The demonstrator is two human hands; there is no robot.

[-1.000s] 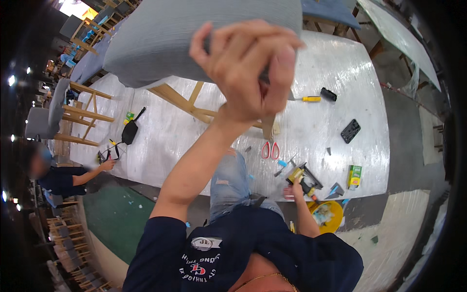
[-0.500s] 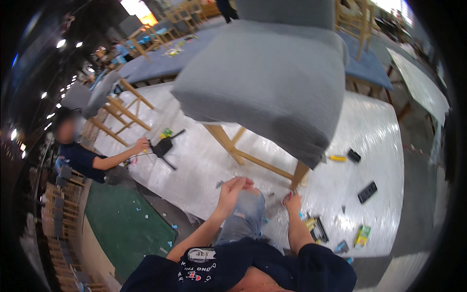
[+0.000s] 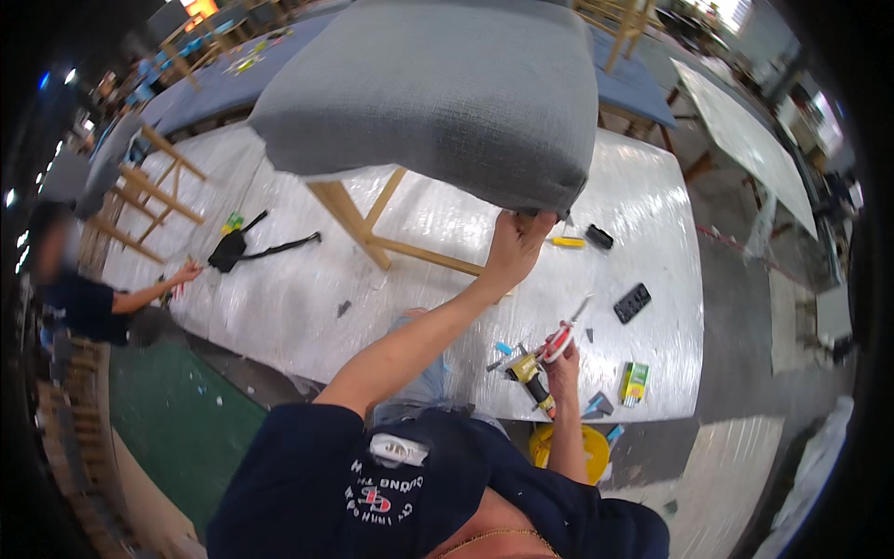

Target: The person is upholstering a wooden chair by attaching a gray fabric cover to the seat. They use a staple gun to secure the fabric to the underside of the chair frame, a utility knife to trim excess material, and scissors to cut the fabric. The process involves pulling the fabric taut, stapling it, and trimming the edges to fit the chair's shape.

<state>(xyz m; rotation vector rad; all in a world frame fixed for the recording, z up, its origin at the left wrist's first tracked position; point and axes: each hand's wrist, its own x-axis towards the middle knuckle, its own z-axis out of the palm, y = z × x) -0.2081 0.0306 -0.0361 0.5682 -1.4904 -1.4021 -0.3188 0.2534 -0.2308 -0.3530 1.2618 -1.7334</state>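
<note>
A chair with a grey fabric seat point(image 3: 438, 102) and pale wooden legs point(image 3: 349, 224) stands on the plastic-covered table. My left hand point(image 3: 520, 244) reaches up to the seat's near right corner, its fingers closed on the fabric at the lower edge and partly hidden there. Lower and to the right, my right hand point(image 3: 562, 371) holds red-handled scissors point(image 3: 559, 343), their blades pointing up and away from me. A yellow and black staple gun point(image 3: 533, 380) lies just left of that hand.
On the table point(image 3: 652, 205) lie a yellow-handled cutter point(image 3: 566, 242), a black object point(image 3: 600, 237), a dark phone-like block point(image 3: 632, 304), a green-yellow box point(image 3: 635, 384) and a grey scrap point(image 3: 345, 307). A yellow bucket point(image 3: 596, 452) stands below the edge. At left, a co-worker's hand point(image 3: 188, 272) nears a black strapped item point(image 3: 244, 248).
My left hand has risen from above my knee to the seat's corner. My right hand has moved with the scissors away from the chair leg toward the staple gun. The view has shifted right.
</note>
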